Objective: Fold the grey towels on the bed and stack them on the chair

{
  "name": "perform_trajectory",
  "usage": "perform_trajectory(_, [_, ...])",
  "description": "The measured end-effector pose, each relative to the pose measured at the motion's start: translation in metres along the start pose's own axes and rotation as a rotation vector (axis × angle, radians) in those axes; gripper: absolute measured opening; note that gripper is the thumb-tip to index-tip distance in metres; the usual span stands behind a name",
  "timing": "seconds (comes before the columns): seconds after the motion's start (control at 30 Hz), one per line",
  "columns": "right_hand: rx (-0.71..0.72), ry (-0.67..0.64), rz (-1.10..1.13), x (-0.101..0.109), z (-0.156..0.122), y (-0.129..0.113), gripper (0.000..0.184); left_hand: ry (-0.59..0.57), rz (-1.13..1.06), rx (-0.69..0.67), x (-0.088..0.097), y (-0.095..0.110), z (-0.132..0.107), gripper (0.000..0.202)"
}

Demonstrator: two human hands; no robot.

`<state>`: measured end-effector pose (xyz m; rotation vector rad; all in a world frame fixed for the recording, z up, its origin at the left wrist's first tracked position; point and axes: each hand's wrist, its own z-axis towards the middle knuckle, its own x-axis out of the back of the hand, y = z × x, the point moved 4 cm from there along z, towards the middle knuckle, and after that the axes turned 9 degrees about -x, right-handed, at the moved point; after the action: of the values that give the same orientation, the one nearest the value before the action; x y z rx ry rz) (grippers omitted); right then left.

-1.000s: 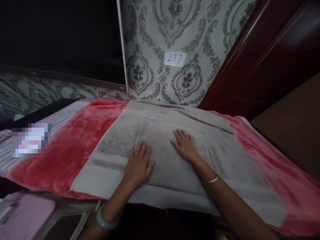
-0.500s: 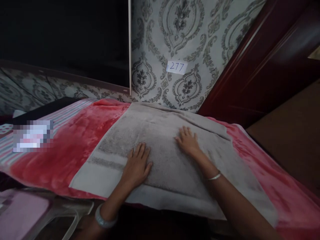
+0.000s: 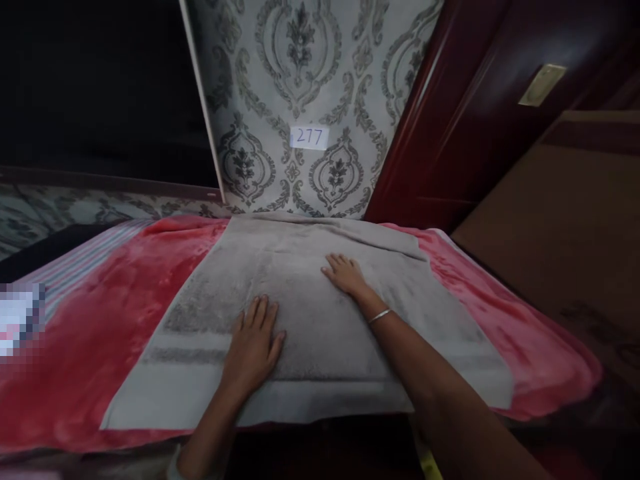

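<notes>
At the upper left I recorded a dark screen [image 3: 100, 93] with a pale right edge, mounted before a patterned wall [image 3: 300, 87]. Below it, striped cloth [image 3: 95, 253] ran along the left side, and an item [image 3: 17, 317] at the left edge of the view was pixelated (I could not tell what it was). A red blanket [image 3: 100, 340] adjoined the stripes. Next to the right I found the grey towel [image 3: 325, 340], laid out across the middle of the blanket, with red showing on both sides; its far part carried creases, and a pale band ran along its near edge.

I observed the left hand [image 3: 255, 340] palm down on the left half of the towel, fingers slightly spread, thumb held apart. A white label [image 3: 309, 137] reading "277" was fixed to the wall above the towel. Farther from me than the left hand, the right hand [image 3: 345, 273] lay palm down on the towel, fingers loosely spread, thumb out to the side; a silver bangle [image 3: 380, 315] circled its wrist. At the right stood a dark red door [image 3: 430, 153] bearing a gold-coloured plate [image 3: 543, 85], with a brown panel [image 3: 560, 220] beside it.
</notes>
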<state>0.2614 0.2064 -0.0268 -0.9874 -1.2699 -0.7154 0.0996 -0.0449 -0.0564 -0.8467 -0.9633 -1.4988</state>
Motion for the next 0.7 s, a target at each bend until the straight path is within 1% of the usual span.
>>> perform_trajectory(0.07, [-0.114, 0.042, 0.077, 0.006, -0.001, 0.037, 0.059, 0.007, -0.005, 0.000, -0.001, -0.001, 0.001, 0.058])
perform_trajectory(0.13, [-0.195, 0.079, 0.153, 0.009, -0.004, 0.067, 0.058, 0.004, -0.005, -0.006, 0.000, -0.002, 0.002, 0.059])
perform_trajectory(0.2, [-0.249, 0.103, 0.198, 0.010, -0.009, 0.088, 0.061, -0.008, 0.001, -0.009, 0.001, -0.001, 0.002, 0.060])
perform_trajectory(0.3, [-0.310, 0.121, 0.243, 0.010, -0.020, 0.110, 0.068, -0.027, 0.014, 0.002, 0.003, -0.001, 0.004, 0.061])
perform_trajectory(0.37, [-0.322, 0.121, 0.347, 0.007, -0.030, 0.119, 0.073, -0.036, 0.019, 0.001, 0.003, -0.001, 0.004, 0.061])
perform_trajectory(0.43, [-0.309, 0.124, 0.533, 0.001, -0.042, 0.123, 0.077, -0.031, 0.021, -0.003, 0.004, -0.002, 0.004, 0.060])
perform_trajectory(0.5, [-0.282, 0.155, 0.719, -0.007, -0.055, 0.124, 0.081, -0.018, 0.023, -0.003, 0.004, -0.003, 0.004, 0.060])
perform_trajectory(0.6, [-0.269, 0.215, 0.856, -0.019, -0.075, 0.124, 0.083, -0.009, 0.022, 0.002, 0.004, -0.003, 0.004, 0.059])
perform_trajectory(0.7, [-0.297, 0.207, 0.989, -0.029, -0.092, 0.125, 0.085, -0.018, 0.025, 0.009, 0.005, -0.003, 0.005, 0.059])
